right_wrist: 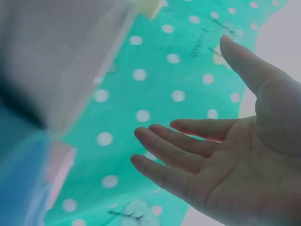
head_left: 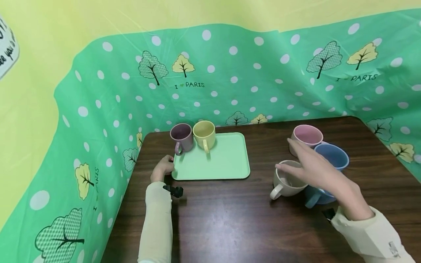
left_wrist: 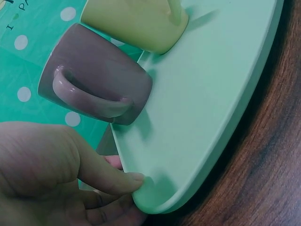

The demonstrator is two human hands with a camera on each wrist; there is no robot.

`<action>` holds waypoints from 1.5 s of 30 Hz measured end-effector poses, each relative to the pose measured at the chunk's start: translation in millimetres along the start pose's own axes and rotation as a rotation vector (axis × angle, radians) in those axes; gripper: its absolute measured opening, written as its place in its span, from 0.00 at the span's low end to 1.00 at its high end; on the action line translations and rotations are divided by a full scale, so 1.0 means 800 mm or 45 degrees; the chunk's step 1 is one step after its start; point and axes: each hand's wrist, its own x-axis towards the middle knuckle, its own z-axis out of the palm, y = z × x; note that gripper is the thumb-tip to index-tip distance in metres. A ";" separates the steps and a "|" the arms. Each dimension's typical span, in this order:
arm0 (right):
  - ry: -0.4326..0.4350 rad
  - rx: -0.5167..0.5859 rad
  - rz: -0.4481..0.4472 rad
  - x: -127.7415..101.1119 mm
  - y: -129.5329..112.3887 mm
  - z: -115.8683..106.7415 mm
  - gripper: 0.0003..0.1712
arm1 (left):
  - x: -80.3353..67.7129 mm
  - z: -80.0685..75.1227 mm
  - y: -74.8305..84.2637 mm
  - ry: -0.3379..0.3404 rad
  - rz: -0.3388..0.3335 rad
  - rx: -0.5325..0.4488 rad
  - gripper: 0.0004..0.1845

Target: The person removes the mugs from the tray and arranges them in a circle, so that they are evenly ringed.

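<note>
Ceramic by the look of them, the mugs are probably stiff, smooth and breakable, heavy enough to want a firm hold; the handle or a wrap round the body seems the safest place to take one.

A white mug [head_left: 288, 179] stands near the right of the dark wooden table [head_left: 230, 219], its handle toward the near left, and appears empty. The right hand [head_left: 317, 168] hovers just above its rim with fingers straight and spread, holding nothing; whether the fingertips touch the rim I cannot tell. A blue mug [head_left: 330, 157] stands just right of it, with a pink mug [head_left: 306, 137] beyond at the far side; the pink one looks empty, while the arm hides part of the blue one's inside.

At the left lies a pale green tray [head_left: 227, 160], likely light, stiff plastic and a little slick. The left hand [head_left: 162, 168] pinches its near left corner, thumb [left_wrist: 113, 176] on top of the rim and fingers curled beneath. On the tray's far left part stand a purple mug [head_left: 181, 137] and a yellow mug [head_left: 204, 134], close together, handles toward the near side.
</note>
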 end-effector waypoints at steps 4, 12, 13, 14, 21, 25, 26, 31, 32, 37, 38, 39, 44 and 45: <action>-0.019 0.006 -0.027 0.023 -0.023 -0.013 0.58 | -0.003 -0.002 0.002 0.003 0.001 -0.013 0.26; 0.056 0.063 -0.218 0.091 -0.059 -0.006 0.50 | -0.001 -0.003 0.001 -0.001 0.018 -0.020 0.26; 0.054 0.070 -0.238 0.101 -0.064 -0.003 0.50 | 0.000 -0.002 0.001 0.001 0.017 -0.018 0.26; 0.050 0.074 -0.255 0.111 -0.068 0.000 0.49 | 0.000 -0.002 0.001 0.003 0.017 -0.013 0.25; -0.012 0.160 -0.260 0.165 -0.086 0.026 0.51 | 0.001 -0.002 0.001 0.014 0.001 0.015 0.24; -0.014 0.207 -0.233 0.188 -0.090 0.041 0.51 | 0.000 -0.003 0.002 0.016 0.006 0.018 0.25; -0.010 0.214 -0.229 0.193 -0.091 0.046 0.51 | 0.000 -0.003 0.002 0.017 0.007 0.025 0.25; 0.019 0.243 -0.225 0.220 -0.094 0.070 0.50 | 0.000 -0.004 0.001 0.025 -0.003 0.046 0.26; 0.022 0.253 -0.223 0.224 -0.096 0.075 0.50 | 0.000 -0.004 0.001 0.024 -0.005 0.045 0.26; 0.027 0.297 -0.222 0.241 -0.101 0.095 0.51 | 0.000 -0.002 0.000 0.014 -0.010 0.032 0.26; 0.023 0.301 -0.220 0.244 -0.102 0.099 0.51 | 0.000 -0.002 0.000 0.013 -0.012 0.029 0.26; 0.021 0.301 -0.218 0.247 -0.103 0.103 0.51 | 0.000 -0.002 0.000 0.013 -0.015 0.027 0.26; -0.025 0.298 -0.185 0.262 -0.102 0.120 0.53 | 0.000 -0.002 0.000 0.017 -0.022 0.021 0.26; -0.036 0.297 -0.177 0.265 -0.102 0.123 0.53 | 0.000 -0.002 0.000 0.017 -0.021 0.023 0.26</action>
